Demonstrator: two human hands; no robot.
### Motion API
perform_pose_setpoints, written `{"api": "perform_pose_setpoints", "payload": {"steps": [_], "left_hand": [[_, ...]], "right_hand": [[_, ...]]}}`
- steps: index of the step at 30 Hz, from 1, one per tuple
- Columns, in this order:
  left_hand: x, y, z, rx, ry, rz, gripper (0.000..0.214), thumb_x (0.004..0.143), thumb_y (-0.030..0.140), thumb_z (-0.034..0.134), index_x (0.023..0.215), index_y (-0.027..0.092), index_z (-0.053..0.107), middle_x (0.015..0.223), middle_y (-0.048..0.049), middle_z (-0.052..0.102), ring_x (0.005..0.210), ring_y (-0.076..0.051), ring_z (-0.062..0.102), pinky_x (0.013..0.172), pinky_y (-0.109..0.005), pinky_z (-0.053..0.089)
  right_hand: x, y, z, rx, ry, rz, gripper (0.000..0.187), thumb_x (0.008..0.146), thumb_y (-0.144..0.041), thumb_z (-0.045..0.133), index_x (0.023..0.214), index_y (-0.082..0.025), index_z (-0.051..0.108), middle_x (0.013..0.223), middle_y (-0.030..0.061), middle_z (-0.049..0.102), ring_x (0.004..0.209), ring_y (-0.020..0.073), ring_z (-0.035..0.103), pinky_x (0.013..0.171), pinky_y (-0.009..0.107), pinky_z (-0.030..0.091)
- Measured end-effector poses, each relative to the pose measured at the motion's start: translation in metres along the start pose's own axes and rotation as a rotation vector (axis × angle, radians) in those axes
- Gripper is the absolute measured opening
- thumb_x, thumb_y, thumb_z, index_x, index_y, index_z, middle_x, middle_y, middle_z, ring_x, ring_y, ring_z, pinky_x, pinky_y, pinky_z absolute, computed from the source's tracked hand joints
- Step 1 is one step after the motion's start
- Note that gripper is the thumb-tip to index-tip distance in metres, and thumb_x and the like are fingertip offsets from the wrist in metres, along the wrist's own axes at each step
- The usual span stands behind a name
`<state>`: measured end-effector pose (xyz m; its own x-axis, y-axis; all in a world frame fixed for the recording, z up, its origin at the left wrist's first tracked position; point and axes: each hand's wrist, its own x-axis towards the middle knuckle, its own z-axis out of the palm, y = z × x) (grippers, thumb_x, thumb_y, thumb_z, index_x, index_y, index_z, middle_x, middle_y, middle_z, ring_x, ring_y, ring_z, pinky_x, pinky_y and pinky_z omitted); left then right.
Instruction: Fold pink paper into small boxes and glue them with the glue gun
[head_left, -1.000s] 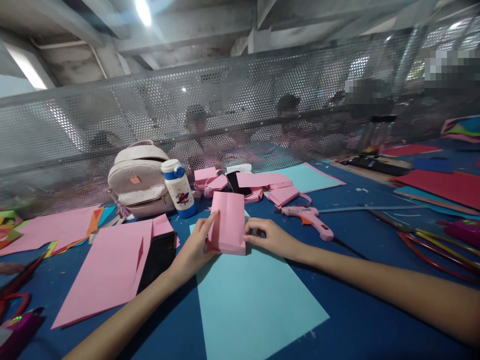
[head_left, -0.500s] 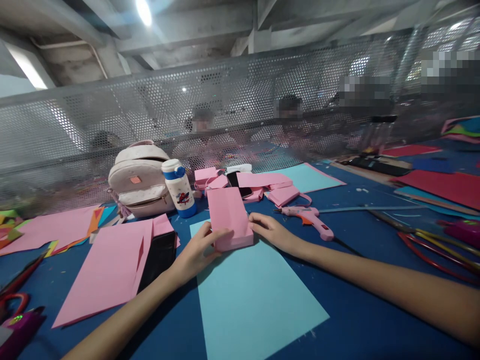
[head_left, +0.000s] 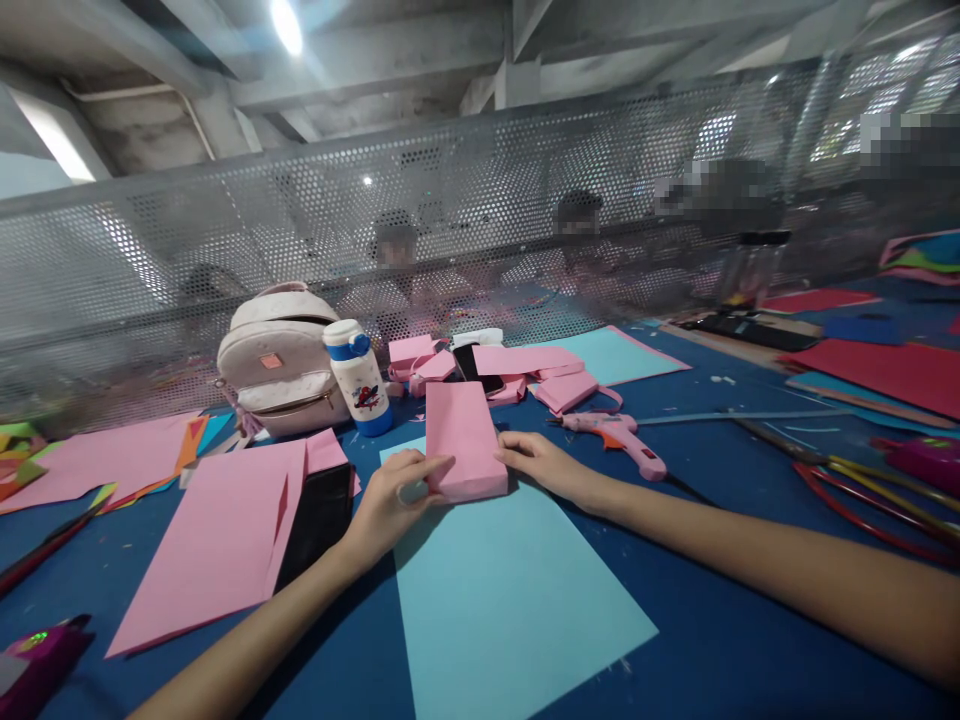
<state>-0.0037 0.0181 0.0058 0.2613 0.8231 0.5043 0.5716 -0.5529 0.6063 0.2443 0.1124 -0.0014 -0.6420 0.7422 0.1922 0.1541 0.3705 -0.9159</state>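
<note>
A pink paper box point(head_left: 465, 440) lies flat on the far end of a light blue sheet point(head_left: 510, 590) on the blue table. My left hand point(head_left: 391, 500) grips its near left edge, thumb on the side and fingers curled. At the box's right edge, my right hand point(head_left: 541, 463) has its fingers pressed against the side. Both hands hold the box down on the sheet.
A large pink sheet point(head_left: 217, 540) over a black box point(head_left: 319, 515) lies left. Behind stand a backpack point(head_left: 277, 365), a water bottle point(head_left: 358, 377), pink folded pieces point(head_left: 525, 365) and a phone point(head_left: 474, 365). A pink glue gun point(head_left: 619, 437) lies right. Red sheets point(head_left: 892, 370) and sticks far right. Mesh fence with people behind.
The pink box was tilted up on its near end a second ago. It has been laid down flat on the blue sheet, with both hands following to its sides.
</note>
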Motion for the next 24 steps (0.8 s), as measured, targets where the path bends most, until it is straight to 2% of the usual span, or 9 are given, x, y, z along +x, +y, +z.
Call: {"api": "perform_pose_setpoints", "payload": {"steps": [8,14,19,24], "left_hand": [[0.0023,0.0036,-0.0026,-0.047,0.051,-0.107,0.032,0.082,0.010,0.069,0.111,0.021,0.075,0.080,-0.0030,0.068,0.077,-0.018,0.061,0.078,-0.029,0.046],[0.0024,0.0018,-0.0046,-0.070,0.018,-0.149,0.028,0.079,0.018,0.076,0.106,0.024,0.078,0.083,-0.0034,0.070,0.083,-0.020,0.062,0.080,-0.031,0.045],[0.0030,0.0020,-0.0053,-0.075,0.009,-0.182,0.022,0.080,0.020,0.075,0.102,0.024,0.079,0.081,-0.0035,0.071,0.082,-0.020,0.062,0.079,-0.031,0.044],[0.0042,0.0036,-0.0056,-0.074,-0.013,-0.201,0.032,0.071,0.018,0.082,0.102,0.025,0.079,0.080,-0.0012,0.069,0.081,-0.019,0.061,0.083,-0.032,0.041]], "right_hand": [[0.0005,-0.0014,0.0003,0.002,-0.019,0.038,0.055,0.080,-0.071,0.057,0.070,-0.019,0.046,0.067,-0.0042,0.040,0.064,0.0115,0.038,0.057,0.023,0.029],[0.0002,-0.0029,-0.0032,-0.068,0.057,-0.005,0.050,0.081,-0.065,0.061,0.069,-0.017,0.053,0.071,-0.0021,0.047,0.070,0.0142,0.044,0.065,0.026,0.034],[-0.0001,-0.0001,-0.0044,-0.074,0.067,-0.003,0.046,0.081,-0.059,0.065,0.067,-0.016,0.057,0.068,-0.0016,0.052,0.065,0.0137,0.046,0.063,0.026,0.036],[-0.0023,-0.0015,-0.0066,-0.037,0.021,0.015,0.042,0.068,-0.052,0.080,0.066,-0.016,0.057,0.063,-0.0027,0.056,0.060,0.0120,0.050,0.058,0.025,0.037]]}}
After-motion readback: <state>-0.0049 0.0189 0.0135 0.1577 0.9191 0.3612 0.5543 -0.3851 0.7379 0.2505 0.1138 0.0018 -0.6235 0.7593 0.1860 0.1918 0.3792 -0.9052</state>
